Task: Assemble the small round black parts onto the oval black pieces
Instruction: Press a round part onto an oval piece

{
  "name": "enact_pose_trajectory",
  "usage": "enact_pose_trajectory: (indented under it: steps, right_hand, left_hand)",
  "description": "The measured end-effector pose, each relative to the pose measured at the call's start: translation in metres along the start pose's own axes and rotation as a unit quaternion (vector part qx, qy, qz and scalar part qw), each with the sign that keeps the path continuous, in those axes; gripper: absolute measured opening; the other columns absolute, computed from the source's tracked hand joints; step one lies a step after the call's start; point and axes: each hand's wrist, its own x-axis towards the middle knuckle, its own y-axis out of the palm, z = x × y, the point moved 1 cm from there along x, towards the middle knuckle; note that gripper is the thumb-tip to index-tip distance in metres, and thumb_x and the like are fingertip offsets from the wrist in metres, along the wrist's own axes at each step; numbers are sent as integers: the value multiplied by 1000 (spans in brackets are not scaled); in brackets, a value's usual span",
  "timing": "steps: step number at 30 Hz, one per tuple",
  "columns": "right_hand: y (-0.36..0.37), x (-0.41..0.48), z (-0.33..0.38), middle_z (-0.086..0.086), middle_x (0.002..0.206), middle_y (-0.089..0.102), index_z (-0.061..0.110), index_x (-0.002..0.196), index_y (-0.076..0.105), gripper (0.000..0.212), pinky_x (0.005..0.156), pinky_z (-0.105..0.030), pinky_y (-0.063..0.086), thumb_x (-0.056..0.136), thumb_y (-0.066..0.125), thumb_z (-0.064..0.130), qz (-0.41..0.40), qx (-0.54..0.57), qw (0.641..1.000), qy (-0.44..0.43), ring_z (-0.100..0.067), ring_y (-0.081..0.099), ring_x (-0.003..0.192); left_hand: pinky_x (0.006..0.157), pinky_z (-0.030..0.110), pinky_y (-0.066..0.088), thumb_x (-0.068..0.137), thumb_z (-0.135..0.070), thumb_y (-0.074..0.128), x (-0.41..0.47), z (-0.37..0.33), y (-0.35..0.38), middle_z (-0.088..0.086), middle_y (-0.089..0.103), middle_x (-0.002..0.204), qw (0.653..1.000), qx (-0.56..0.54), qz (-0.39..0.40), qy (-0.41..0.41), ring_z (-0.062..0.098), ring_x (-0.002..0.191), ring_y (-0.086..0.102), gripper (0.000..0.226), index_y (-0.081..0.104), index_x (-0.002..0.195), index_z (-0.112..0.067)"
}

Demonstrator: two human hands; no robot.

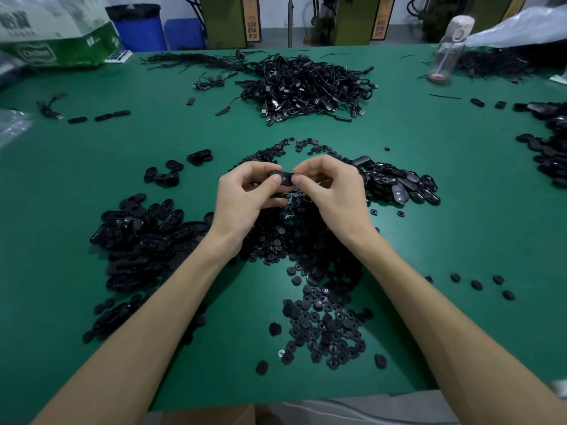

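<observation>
Pinching one oval piece between them above the table's middle, the left hand and right hand risk a crooked fit, since the round part on it is barely discernible and could slip into the loose buttons below.

a small-parts assembly workshop, likely a factory floor: a wide green work table carries bulk heaps of oval black pieces to the left of the left hand and just right of the right hand, small round black parts below both, tangled usb cables beyond them, blue drums and olive machine cabinets farther back.
</observation>
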Motion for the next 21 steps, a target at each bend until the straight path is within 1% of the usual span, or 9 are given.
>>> enact_pose_trajectory:
  steps: [2, 6, 8, 10, 12, 17, 21]
  right_hand:
    - [0, 0, 0, 8, 88, 74, 14, 96, 76, 4, 77, -17, 49, 92, 76, 16, 1, -2, 1000, 9, -7, 67, 83]
    - [0, -1, 0, 4, 100, 71, 16, 98, 74, 5, 82, -20, 51, 94, 74, 18, 3, -22, 1000, 13, -11, 66, 88]
    - [1, -1, 1, 3, 97, 72, 14, 98, 74, 5, 81, -21, 52, 94, 74, 16, 0, -15, 1000, 14, -11, 66, 87]
    - [0, -1, 1, 5, 91, 73, 14, 96, 74, 3, 77, -16, 50, 93, 74, 13, -16, -9, 1000, 6, -6, 65, 82]
    - [1, -2, 1, 6, 89, 72, 14, 95, 73, 4, 75, -12, 47, 93, 74, 11, -35, -32, 999, -13, -2, 63, 79]
    - [3, -3, 3, 5, 89, 72, 12, 96, 74, 4, 74, -11, 46, 92, 73, 10, -39, -46, 998, -35, -6, 64, 80]
    - [2, -4, 3, 6, 87, 72, 11, 97, 74, 6, 72, -9, 45, 92, 72, 7, -37, -38, 998, -33, -2, 62, 77]
  left_hand:
    - [76, 34, 64, 100, 0, 64, 0, -1, 0, 24, 73, 110, 1000, -7, -4, -3, 30, 93, 78, 17, 67, 115, 7]
    - [76, 30, 63, 100, 1, 63, -2, -2, 1, 23, 74, 109, 1000, -23, -13, -13, 30, 93, 78, 17, 67, 115, 8]
    - [76, 30, 63, 99, 1, 64, -2, -2, 2, 25, 73, 108, 999, -22, -19, -14, 30, 91, 78, 17, 69, 114, 7]
    - [76, 31, 64, 98, 1, 65, -2, -2, 2, 24, 74, 106, 999, -26, -22, -14, 30, 91, 78, 16, 70, 112, 7]
    - [76, 32, 64, 98, 0, 67, -1, -2, 2, 22, 76, 104, 999, -27, -22, -12, 30, 92, 78, 15, 71, 111, 6]
    - [78, 33, 64, 96, -1, 69, -1, 0, 3, 16, 78, 100, 999, -25, -27, -8, 30, 92, 78, 14, 73, 110, 4]
    - [83, 33, 63, 96, -1, 70, -2, 0, 1, 16, 78, 102, 999, -49, -20, -11, 31, 95, 78, 16, 71, 111, 4]
